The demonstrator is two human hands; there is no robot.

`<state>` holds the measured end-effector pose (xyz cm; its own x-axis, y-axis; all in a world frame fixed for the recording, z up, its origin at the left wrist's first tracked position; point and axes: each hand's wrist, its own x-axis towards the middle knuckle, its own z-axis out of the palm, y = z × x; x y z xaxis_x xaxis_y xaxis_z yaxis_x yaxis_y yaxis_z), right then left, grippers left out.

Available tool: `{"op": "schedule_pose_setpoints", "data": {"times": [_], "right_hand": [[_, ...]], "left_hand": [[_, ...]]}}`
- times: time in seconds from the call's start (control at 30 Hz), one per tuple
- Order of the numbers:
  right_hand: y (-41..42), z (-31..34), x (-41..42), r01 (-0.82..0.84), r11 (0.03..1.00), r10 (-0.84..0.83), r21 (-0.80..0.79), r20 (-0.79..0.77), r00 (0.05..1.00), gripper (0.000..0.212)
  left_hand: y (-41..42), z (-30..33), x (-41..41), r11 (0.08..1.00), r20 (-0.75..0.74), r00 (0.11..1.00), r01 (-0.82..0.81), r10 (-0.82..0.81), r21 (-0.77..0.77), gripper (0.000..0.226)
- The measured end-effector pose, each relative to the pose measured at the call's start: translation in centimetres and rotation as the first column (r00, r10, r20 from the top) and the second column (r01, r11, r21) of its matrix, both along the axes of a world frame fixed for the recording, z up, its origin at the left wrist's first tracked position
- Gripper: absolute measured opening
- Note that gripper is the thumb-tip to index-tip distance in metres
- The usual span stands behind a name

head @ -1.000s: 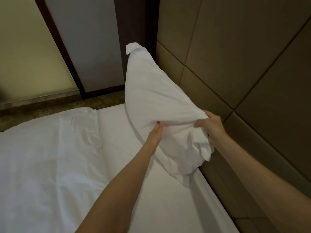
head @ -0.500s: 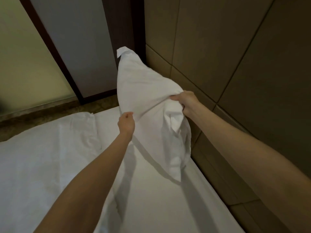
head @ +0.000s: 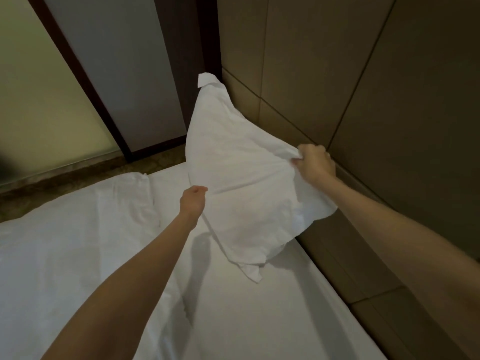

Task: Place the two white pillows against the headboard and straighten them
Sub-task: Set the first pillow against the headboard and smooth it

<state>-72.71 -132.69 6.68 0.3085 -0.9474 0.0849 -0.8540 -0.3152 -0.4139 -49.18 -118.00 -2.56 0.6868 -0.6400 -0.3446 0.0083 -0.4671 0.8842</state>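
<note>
One white pillow (head: 241, 183) stands tilted on the bed, its far corner pointing up and its near corner resting on the white sheet (head: 259, 320). It leans toward the brown padded headboard (head: 350, 113) on the right. My right hand (head: 314, 162) pinches the pillow's upper right edge close to the headboard. My left hand (head: 193, 201) grips its lower left edge. A second pillow is not in sight.
A folded white duvet (head: 72, 242) covers the left part of the bed. Beyond the bed are a strip of patterned floor (head: 85, 172), a dark door frame (head: 85, 81) and a frosted panel. The headboard runs along the bed's right side.
The pillow has come down from mid-air, so its near corner now rests on the sheet. My right hand shifted right toward the headboard, spreading the pillow wider.
</note>
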Motion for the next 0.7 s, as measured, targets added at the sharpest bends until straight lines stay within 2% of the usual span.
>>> {"op": "schedule_pose_setpoints", "data": {"times": [0.1,0.23,0.3,0.47,0.6,0.7], "right_hand": [[1.2,-1.2,-1.9,0.048,0.996,-0.045,-0.079,0.049,0.998,0.021],[3.0,-4.8,-5.0,0.091,0.987,-0.07,0.13,-0.16,0.985,0.024],[3.5,-5.2,-6.6,0.112,0.972,-0.069,0.205,-0.204,0.977,0.023],[4.6,-5.0,-8.4,0.136,0.974,-0.113,0.183,-0.13,0.985,0.014],[6.1,-5.2,-7.8,0.038,0.998,-0.032,0.055,-0.096,0.995,0.034],[7.1,-5.7,-6.4,-0.006,0.997,0.004,0.079,0.016,1.0,0.039]], "left_hand": [[0.1,0.3,-1.8,0.999,0.016,0.998,0.054,-0.053,-0.011,0.033],[1.2,0.0,-3.2,0.993,0.031,0.993,0.112,-0.113,0.039,0.033],[1.9,0.2,-4.0,0.989,0.065,0.989,0.131,-0.135,0.075,0.035],[3.2,1.2,-5.3,0.983,0.135,0.976,0.157,-0.169,0.098,0.037],[4.2,2.3,-6.3,0.984,0.114,0.978,0.167,-0.173,0.059,0.034],[5.3,2.3,-7.0,0.99,0.123,0.982,0.138,-0.14,0.022,0.033]]}}
